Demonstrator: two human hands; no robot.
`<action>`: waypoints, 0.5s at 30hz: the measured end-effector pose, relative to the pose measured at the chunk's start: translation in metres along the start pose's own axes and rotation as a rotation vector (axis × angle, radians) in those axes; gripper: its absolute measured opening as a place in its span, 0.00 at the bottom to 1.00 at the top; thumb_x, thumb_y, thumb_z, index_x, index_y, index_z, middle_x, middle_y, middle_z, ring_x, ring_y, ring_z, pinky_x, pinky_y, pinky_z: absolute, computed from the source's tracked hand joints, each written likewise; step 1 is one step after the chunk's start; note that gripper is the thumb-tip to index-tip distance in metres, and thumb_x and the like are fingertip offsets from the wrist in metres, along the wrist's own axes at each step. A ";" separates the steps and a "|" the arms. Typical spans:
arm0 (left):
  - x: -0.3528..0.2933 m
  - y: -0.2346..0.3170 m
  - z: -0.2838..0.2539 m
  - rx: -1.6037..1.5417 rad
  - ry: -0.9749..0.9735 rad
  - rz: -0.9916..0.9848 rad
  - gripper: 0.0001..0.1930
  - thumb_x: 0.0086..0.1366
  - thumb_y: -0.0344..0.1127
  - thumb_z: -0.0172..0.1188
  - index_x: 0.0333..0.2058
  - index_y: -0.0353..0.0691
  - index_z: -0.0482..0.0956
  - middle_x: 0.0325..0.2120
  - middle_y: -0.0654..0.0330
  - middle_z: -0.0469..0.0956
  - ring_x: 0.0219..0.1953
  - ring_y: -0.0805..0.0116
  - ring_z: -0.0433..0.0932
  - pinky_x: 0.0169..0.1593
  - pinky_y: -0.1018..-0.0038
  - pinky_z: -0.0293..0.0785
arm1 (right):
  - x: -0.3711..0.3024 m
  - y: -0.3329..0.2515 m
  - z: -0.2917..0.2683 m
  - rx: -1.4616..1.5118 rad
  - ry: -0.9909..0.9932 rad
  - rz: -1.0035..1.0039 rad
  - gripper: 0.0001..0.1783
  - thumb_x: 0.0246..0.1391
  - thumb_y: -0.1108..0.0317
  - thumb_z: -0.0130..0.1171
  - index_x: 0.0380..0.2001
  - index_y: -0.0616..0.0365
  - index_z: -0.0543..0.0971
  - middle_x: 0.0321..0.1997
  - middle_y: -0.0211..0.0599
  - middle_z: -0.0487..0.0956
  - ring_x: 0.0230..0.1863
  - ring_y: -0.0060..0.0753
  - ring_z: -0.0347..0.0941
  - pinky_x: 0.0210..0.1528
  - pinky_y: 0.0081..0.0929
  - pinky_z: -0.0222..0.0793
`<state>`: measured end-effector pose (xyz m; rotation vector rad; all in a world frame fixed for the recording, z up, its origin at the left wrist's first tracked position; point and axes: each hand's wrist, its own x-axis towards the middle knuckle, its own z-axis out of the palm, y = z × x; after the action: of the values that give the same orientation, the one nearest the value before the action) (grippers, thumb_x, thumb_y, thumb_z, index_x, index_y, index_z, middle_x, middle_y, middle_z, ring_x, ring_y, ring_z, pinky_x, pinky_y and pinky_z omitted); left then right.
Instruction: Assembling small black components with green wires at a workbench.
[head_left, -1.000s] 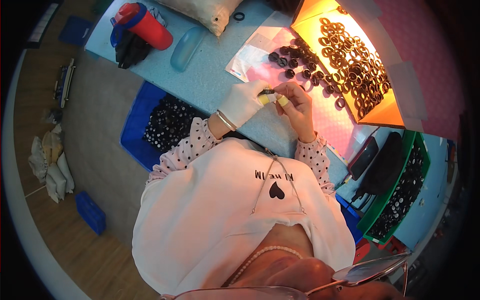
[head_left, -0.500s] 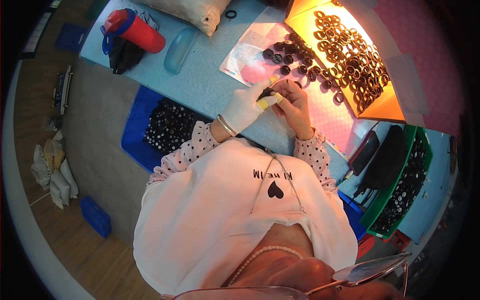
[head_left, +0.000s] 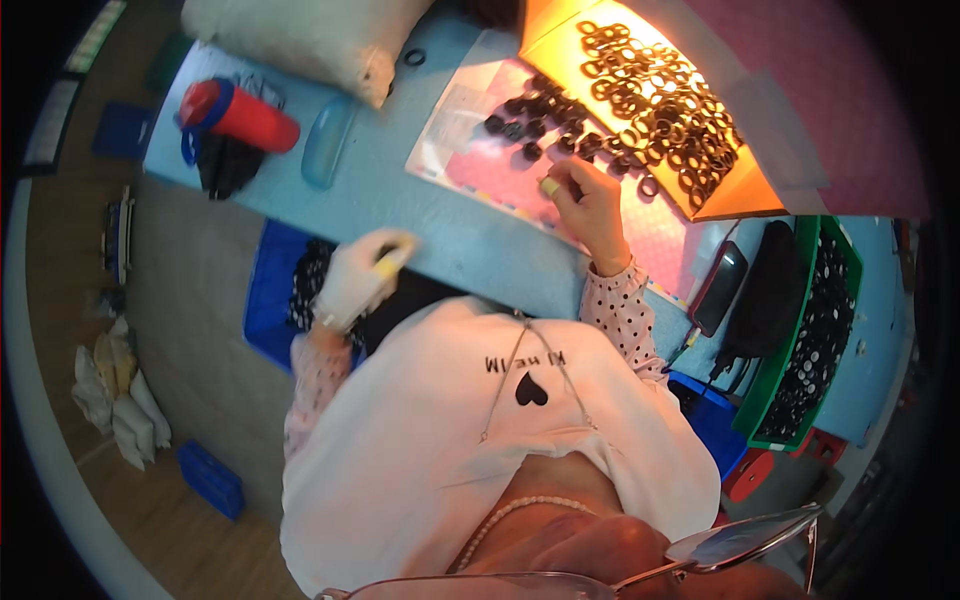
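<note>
My left hand (head_left: pixel 360 278), in a white glove with yellow fingertip covers, hovers by the blue bin (head_left: pixel 262 290) of small dark parts (head_left: pixel 306 285). Motion smears its fingers, so I cannot tell whether a part is in them. Over the lit pink sheet (head_left: pixel 490 180), my right hand (head_left: pixel 592 208) is bare apart from a yellow thumb cover. Its fingers are curled in toward the thumb, and what they hold, if anything, is hidden. Just beyond it lie several round black parts (head_left: pixel 532 128), and black rings (head_left: pixel 665 100) fill a lit yellow box (head_left: pixel 750 190).
A red bottle (head_left: pixel 250 118), a translucent blue case (head_left: pixel 328 140) and a pale cushion (head_left: pixel 310 30) lie at the far left of the blue table (head_left: pixel 400 205). On the right are a phone (head_left: pixel 720 288), a black pouch (head_left: pixel 768 295) and a green bin (head_left: pixel 848 262) of dark parts.
My hands were together over the table with a black part between them. They have parted: the left went left and nearer to the blue bin, the right stays by the black parts.
</note>
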<state>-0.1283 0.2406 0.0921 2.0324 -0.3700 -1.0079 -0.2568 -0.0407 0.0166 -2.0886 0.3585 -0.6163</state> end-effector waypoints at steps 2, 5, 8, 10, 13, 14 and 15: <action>-0.017 -0.042 -0.034 0.212 0.014 -0.130 0.12 0.65 0.39 0.62 0.43 0.37 0.82 0.13 0.62 0.74 0.10 0.78 0.68 0.14 0.78 0.62 | 0.005 0.010 -0.006 -0.157 0.041 -0.031 0.12 0.41 0.72 0.65 0.33 0.59 0.78 0.29 0.40 0.76 0.30 0.44 0.75 0.32 0.35 0.73; -0.039 -0.112 -0.070 0.726 0.164 -0.427 0.33 0.57 0.49 0.68 0.55 0.33 0.74 0.18 0.50 0.80 0.14 0.64 0.78 0.20 0.69 0.74 | 0.003 0.012 -0.002 -0.293 -0.034 -0.014 0.19 0.40 0.71 0.66 0.38 0.57 0.75 0.34 0.44 0.72 0.32 0.52 0.75 0.33 0.43 0.73; -0.030 -0.108 -0.079 0.564 0.329 -0.310 0.23 0.61 0.45 0.65 0.48 0.34 0.79 0.18 0.54 0.79 0.12 0.70 0.74 0.18 0.73 0.70 | 0.003 0.009 0.003 -0.302 0.018 -0.055 0.17 0.42 0.71 0.66 0.38 0.57 0.73 0.33 0.45 0.71 0.32 0.54 0.75 0.32 0.44 0.72; -0.006 -0.051 -0.063 0.215 0.376 -0.103 0.11 0.67 0.38 0.60 0.42 0.37 0.82 0.14 0.63 0.73 0.11 0.80 0.65 0.15 0.79 0.61 | 0.003 0.012 0.002 -0.240 0.032 -0.081 0.13 0.45 0.72 0.65 0.35 0.58 0.73 0.33 0.45 0.72 0.30 0.53 0.74 0.30 0.43 0.71; 0.051 0.031 -0.030 0.221 0.288 0.241 0.11 0.67 0.37 0.60 0.45 0.42 0.83 0.18 0.65 0.75 0.15 0.80 0.68 0.18 0.78 0.63 | 0.004 0.016 -0.002 -0.200 0.183 -0.024 0.13 0.45 0.73 0.65 0.35 0.59 0.74 0.32 0.44 0.72 0.29 0.51 0.74 0.30 0.41 0.71; 0.075 0.055 -0.015 0.220 0.249 0.408 0.12 0.66 0.36 0.60 0.45 0.39 0.82 0.25 0.61 0.80 0.22 0.77 0.75 0.25 0.77 0.70 | 0.005 0.019 -0.007 -0.161 0.241 -0.033 0.14 0.45 0.74 0.65 0.37 0.58 0.75 0.33 0.43 0.73 0.29 0.49 0.75 0.30 0.40 0.72; 0.103 0.079 0.000 0.331 0.246 0.633 0.13 0.66 0.36 0.60 0.47 0.38 0.81 0.32 0.56 0.83 0.30 0.74 0.80 0.35 0.76 0.75 | 0.008 0.018 -0.013 -0.161 0.243 -0.038 0.14 0.45 0.74 0.65 0.37 0.58 0.75 0.33 0.43 0.73 0.29 0.49 0.75 0.30 0.40 0.72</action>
<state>-0.0559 0.1335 0.0994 2.0794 -1.0192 -0.3176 -0.2580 -0.0631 0.0103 -2.1810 0.5223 -0.8934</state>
